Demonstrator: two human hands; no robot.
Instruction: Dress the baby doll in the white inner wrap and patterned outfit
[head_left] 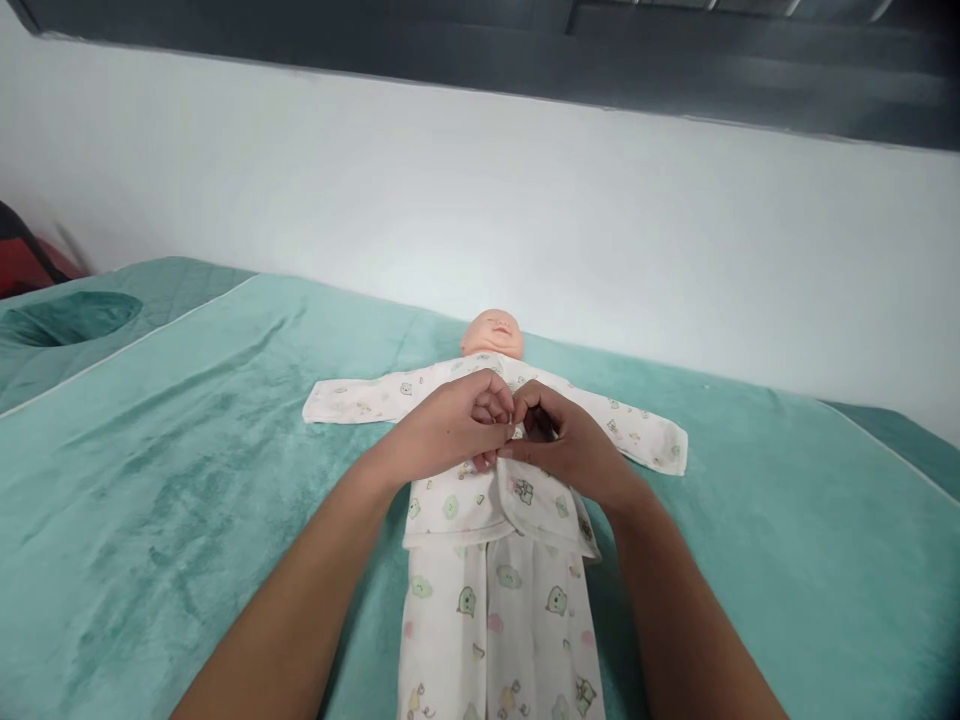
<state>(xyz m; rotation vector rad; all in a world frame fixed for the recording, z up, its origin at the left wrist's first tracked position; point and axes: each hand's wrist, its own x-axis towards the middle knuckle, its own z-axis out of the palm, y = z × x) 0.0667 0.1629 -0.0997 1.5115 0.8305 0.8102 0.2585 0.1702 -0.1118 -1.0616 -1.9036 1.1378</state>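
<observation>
A baby doll (493, 332) lies on its back, dressed in a white baby shirt (457, 505) printed with small green and pink figures. Its sleeves stretch out to both sides. Matching printed pants (506, 620) extend below the shirt's hem. Over the chest, my left hand (465, 420) and my right hand (559, 430) meet with fingertips almost touching. Both are closed in a pinch on the shirt's front edge, around the middle of the front opening. Whether a button or snap sits between the fingers is hidden.
Under the doll spreads a teal plush cover (187, 480) on a padded bed. A round hollow (71, 318) shows in the bed at the left. Behind stands a white wall (450, 200) with a dark band above. Something red and black (26, 260) is at the far left edge.
</observation>
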